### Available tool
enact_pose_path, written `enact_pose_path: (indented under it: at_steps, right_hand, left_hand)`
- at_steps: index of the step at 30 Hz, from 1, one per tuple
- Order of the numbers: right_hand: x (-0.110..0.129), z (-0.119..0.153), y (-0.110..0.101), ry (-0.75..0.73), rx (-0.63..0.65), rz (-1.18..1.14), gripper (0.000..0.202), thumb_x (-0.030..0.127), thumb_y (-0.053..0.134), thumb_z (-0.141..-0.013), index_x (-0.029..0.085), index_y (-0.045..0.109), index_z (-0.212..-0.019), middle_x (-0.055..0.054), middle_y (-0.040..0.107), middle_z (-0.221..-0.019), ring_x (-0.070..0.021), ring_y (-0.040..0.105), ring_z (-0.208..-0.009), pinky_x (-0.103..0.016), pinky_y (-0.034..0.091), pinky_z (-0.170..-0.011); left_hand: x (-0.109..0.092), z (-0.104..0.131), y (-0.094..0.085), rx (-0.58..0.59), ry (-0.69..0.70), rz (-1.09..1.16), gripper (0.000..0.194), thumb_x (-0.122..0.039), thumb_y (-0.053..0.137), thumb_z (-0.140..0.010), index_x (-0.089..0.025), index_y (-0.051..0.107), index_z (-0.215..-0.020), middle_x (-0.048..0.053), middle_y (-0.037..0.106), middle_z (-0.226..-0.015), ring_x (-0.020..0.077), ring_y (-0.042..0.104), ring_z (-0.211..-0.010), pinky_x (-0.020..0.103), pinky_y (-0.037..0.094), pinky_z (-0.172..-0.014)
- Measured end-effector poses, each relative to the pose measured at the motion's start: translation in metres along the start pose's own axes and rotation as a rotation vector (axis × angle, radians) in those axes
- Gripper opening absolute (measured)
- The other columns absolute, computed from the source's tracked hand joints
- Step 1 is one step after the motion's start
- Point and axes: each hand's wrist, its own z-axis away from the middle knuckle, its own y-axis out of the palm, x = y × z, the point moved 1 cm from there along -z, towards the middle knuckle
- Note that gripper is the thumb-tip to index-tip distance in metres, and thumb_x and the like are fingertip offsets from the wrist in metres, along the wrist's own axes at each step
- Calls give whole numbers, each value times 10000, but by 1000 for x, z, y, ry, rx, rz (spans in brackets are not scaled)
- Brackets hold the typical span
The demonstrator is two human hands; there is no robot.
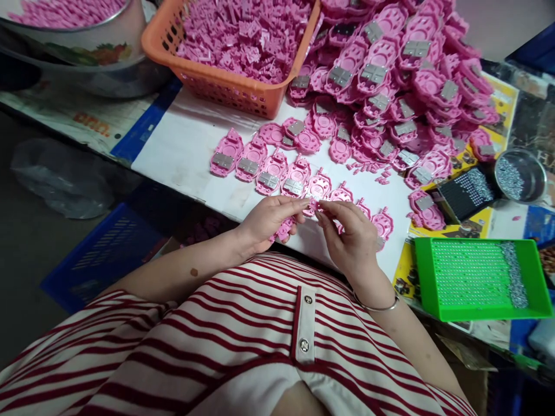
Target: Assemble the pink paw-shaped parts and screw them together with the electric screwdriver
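Observation:
My left hand (pixel 271 222) is closed around several small pink plastic pieces (pixel 284 229). Between its thumb and fingertips, one small pink plastic piece (pixel 313 204) sticks out. My right hand (pixel 353 237) meets it there, its thumb and fingers pinched at the piece's right end. Just beyond and beneath the hands runs a row of pink oval plastic housings (pixel 273 173) on a white board (pixel 182 156). Those at the left of the row carry silvery metal plates (pixel 248 166); the hands partly cover the ones nearer the middle.
An orange basket (pixel 225 89) of small pink parts stands at the back, beside a big pile of pink housings (pixel 390 75). Far left is a bowl (pixel 82 43) of pink pieces. On the right are a green tray (pixel 472 312), a black tray (pixel 459 199) and a metal bowl (pixel 540 185), all holding small metal parts.

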Motion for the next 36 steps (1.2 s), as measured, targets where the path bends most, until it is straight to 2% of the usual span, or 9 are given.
enact_pose_path:
  at_steps: [5,8,12,15,21,25,30,33,36]
  right_hand:
    - [-7,0,5,254,48,-312,202,357,652,-876,217,662,-1021,-44,706,-943,-145,674,-809,-311,585,-722]
    - [-7,-1,6,245,25,-344,173,331,638,-885,221,647,-1018,-43,690,-937,-145,668,-803,-307,583,-688]
    - [0,-4,2,-181,-73,99,184,148,566,-895,218,647,-1044,-87,682,-961,-178,657,-879,-331,569,-712]
    - [5,-3,2,-462,11,258,285,65,530,-876,199,613,-1113,-105,691,-998,-192,648,-920,-342,566,-762]
    - [4,-4,2,-137,-85,19,269,219,667,-861,201,597,-1120,-82,700,-985,-176,664,-879,-324,563,-753]
    - [2,-3,3,-114,-62,72,99,211,604,-903,195,649,-989,-72,719,-909,-161,678,-829,-307,558,-720]
    - [-2,-2,1,-166,-71,134,150,215,612,-897,196,678,-1031,-85,737,-954,-171,693,-868,-314,567,-723]
    - [-13,-13,-7,-92,-93,94,141,233,614,-900,208,696,-1013,-64,738,-930,-158,690,-840,-306,563,-725]
    - [-32,-34,-13,44,-103,69,184,278,629,-890,214,711,-1042,-54,727,-918,-161,675,-810,-325,557,-744]
  left_hand:
    - [-1,-5,0,6,-5,7,304,-419,741,-806,-149,626,-728,-22,597,-683,49,484,-425,162,317,-320]
    - [-1,-7,-1,3,-33,37,287,-406,728,-825,-144,636,-751,-20,594,-676,52,486,-424,162,318,-318]
    - [-2,-7,0,15,-56,59,328,-460,751,-806,-146,683,-870,-29,575,-666,52,478,-422,159,307,-313]
    - [-4,-4,1,40,-41,62,320,-425,803,-751,-141,658,-769,-38,550,-633,49,467,-419,156,299,-309]
    - [-5,-2,1,-5,-16,113,215,-326,780,-768,-146,668,-803,-38,581,-657,44,486,-428,143,317,-332]
    - [-1,-2,3,48,-44,120,226,-341,750,-793,-141,646,-778,-22,584,-660,59,499,-425,155,331,-320]
    - [3,-4,6,57,-67,96,269,-385,721,-806,-144,615,-749,-15,577,-672,62,488,-429,165,327,-320]
    - [1,-5,5,52,8,-76,269,-410,676,-841,-141,663,-837,-21,582,-691,51,458,-435,172,319,-345]
    - [-3,-6,3,53,148,-459,297,-350,641,-866,-140,720,-1059,-15,619,-712,55,470,-494,181,385,-455]
